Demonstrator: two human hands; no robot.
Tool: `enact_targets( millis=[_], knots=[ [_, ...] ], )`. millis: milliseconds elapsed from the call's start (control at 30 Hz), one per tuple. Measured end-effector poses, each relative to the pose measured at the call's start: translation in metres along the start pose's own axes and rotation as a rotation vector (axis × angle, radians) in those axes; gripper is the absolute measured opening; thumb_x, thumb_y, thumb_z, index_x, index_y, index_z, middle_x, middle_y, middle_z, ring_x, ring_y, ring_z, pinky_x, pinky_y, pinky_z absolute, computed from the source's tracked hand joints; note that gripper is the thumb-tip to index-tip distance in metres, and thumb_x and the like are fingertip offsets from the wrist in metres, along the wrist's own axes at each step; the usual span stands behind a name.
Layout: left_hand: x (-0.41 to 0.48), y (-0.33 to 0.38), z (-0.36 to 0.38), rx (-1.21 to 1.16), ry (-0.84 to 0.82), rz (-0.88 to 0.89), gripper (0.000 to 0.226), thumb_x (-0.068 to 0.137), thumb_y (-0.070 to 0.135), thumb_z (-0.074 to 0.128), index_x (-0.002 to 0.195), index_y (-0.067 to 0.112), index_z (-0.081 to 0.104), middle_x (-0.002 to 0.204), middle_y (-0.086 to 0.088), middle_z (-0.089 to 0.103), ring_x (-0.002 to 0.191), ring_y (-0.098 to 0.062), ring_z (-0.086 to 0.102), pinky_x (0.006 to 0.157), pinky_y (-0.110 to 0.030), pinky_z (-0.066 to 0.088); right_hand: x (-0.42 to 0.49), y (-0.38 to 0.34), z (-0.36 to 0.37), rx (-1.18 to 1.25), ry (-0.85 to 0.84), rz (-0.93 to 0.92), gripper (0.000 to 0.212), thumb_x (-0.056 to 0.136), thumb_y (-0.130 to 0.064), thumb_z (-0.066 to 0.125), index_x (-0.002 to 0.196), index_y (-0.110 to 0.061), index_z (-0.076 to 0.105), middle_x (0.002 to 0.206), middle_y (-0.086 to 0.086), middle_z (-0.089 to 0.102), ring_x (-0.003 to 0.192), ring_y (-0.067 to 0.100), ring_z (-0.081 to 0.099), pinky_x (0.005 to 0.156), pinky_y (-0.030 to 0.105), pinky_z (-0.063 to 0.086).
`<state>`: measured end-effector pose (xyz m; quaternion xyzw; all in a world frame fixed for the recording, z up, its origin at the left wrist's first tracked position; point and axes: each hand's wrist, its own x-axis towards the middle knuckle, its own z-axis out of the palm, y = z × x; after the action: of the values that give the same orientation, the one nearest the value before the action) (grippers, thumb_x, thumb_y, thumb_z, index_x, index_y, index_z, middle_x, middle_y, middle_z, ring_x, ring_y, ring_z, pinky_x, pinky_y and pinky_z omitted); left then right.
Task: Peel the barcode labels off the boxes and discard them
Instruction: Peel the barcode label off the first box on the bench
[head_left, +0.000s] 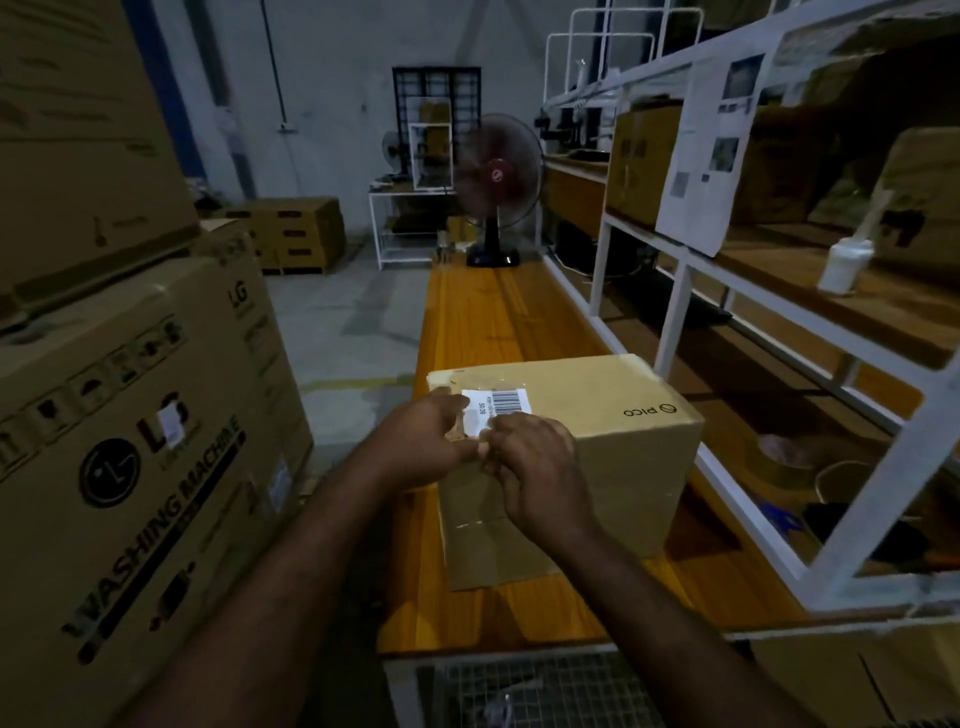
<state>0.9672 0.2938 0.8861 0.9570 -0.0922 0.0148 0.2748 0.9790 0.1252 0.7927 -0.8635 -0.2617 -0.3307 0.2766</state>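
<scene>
Box (597, 415), label (498, 405), orange bench (483, 322), perhaps concrete floor (337, 322)

Left hand (422, 440) and right hand (537, 470) curled, fingertips together.

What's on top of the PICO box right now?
A white barcode label sits near the front left corner of the box, clear tape beyond it. The left hand and right hand cover its near edge, so any lifting is hidden.
</scene>
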Motion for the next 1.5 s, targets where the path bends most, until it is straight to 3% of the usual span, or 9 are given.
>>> enact_targets(
  millis=[167,433,667,800,933,1067,1200,1367,1500],
  knots=[
    [0.060,-0.003,-0.013,-0.097,0.054,-0.098,0.031,0.094,0.015,0.056,0.124,0.017,0.066,0.109,-0.004,0.069,0.080,-0.010,0.062,0.059,-0.016,0.046,0.030,0.017,0.011,0.014,-0.096,0.035,0.032,0.083,-0.021,0.065,0.114,-0.028,0.062,0.123,-0.007,0.063,0.122,0.014,0.050,0.105,0.043,0.040],
    [0.119,-0.014,-0.004,0.093,0.077,-0.105,0.032,0.091,0.022,0.068,0.122,0.016,0.069,0.138,0.000,0.058,0.123,-0.019,0.055,0.105,-0.035,0.044,0.115,0.059,-0.031,0.454,-0.403,0.207,0.020,0.091,-0.039,0.063,0.091,-0.024,0.076,0.088,-0.011,0.073,0.079,0.002,0.063,0.071,0.029,0.051],
    [0.122,-0.003,0.004,0.145,0.119,-0.190,0.036,0.092,0.030,0.067,0.126,0.020,0.064,0.132,0.009,0.054,0.110,-0.008,0.053,0.079,-0.015,0.037,0.148,0.103,-0.005,0.096,-0.411,0.193,0.026,0.094,-0.018,0.052,0.109,-0.019,0.073,0.108,0.000,0.063,0.098,0.016,0.057,0.084,0.037,0.052],
    [0.121,0.002,0.004,0.144,0.152,-0.207,0.015,0.090,0.031,0.069,0.102,0.023,0.072,0.119,0.009,0.058,0.093,-0.002,0.050,0.062,-0.001,0.031,0.143,0.107,-0.006,0.131,-0.428,0.183,0.031,0.090,-0.016,0.051,0.111,-0.022,0.073,0.104,-0.004,0.061,0.098,0.012,0.053,0.083,0.033,0.049],
    [0.119,0.004,0.003,0.144,0.127,-0.212,0.021,0.089,0.032,0.070,0.109,0.026,0.068,0.122,0.010,0.055,0.098,-0.004,0.050,0.065,-0.003,0.032,0.142,0.107,-0.009,0.206,-0.456,0.215,0.020,0.090,-0.025,0.056,0.098,-0.026,0.074,0.096,-0.010,0.058,0.094,0.008,0.052,0.078,0.032,0.050],
    [0.118,0.004,0.007,0.186,0.095,-0.193,0.057,0.090,0.037,0.068,0.142,0.028,0.046,0.144,0.006,0.047,0.126,-0.014,0.047,0.101,-0.033,0.044,0.143,0.102,-0.010,0.198,-0.466,0.222,0.010,0.089,-0.036,0.065,0.093,-0.029,0.071,0.096,-0.011,0.059,0.094,0.009,0.053,0.075,0.034,0.053],
    [0.124,0.001,0.009,0.156,0.043,-0.192,0.074,0.091,0.041,0.065,0.153,0.029,0.027,0.157,0.004,0.035,0.139,-0.018,0.039,0.111,-0.041,0.039,0.146,0.094,-0.005,0.171,-0.441,0.274,0.008,0.088,-0.039,0.067,0.087,-0.031,0.068,0.094,-0.011,0.059,0.089,0.008,0.054,0.073,0.036,0.053],
    [0.134,-0.005,0.001,0.188,0.039,-0.151,0.071,0.085,0.043,0.072,0.147,0.024,0.042,0.128,0.000,0.055,0.107,-0.016,0.051,0.084,-0.029,0.042,0.142,0.090,-0.004,0.198,-0.415,0.311,0.012,0.093,-0.036,0.060,0.084,-0.030,0.062,0.086,-0.013,0.062,0.082,0.008,0.055,0.070,0.038,0.052],
    [0.139,-0.009,-0.002,0.174,0.042,-0.089,0.042,0.083,0.039,0.075,0.123,0.027,0.067,0.102,0.007,0.059,0.112,-0.022,0.051,0.088,-0.035,0.047,0.140,0.091,-0.008,0.314,-0.443,0.359,0.012,0.095,-0.034,0.057,0.083,-0.031,0.059,0.081,-0.011,0.064,0.078,0.009,0.059,0.066,0.042,0.055]
  ],
)
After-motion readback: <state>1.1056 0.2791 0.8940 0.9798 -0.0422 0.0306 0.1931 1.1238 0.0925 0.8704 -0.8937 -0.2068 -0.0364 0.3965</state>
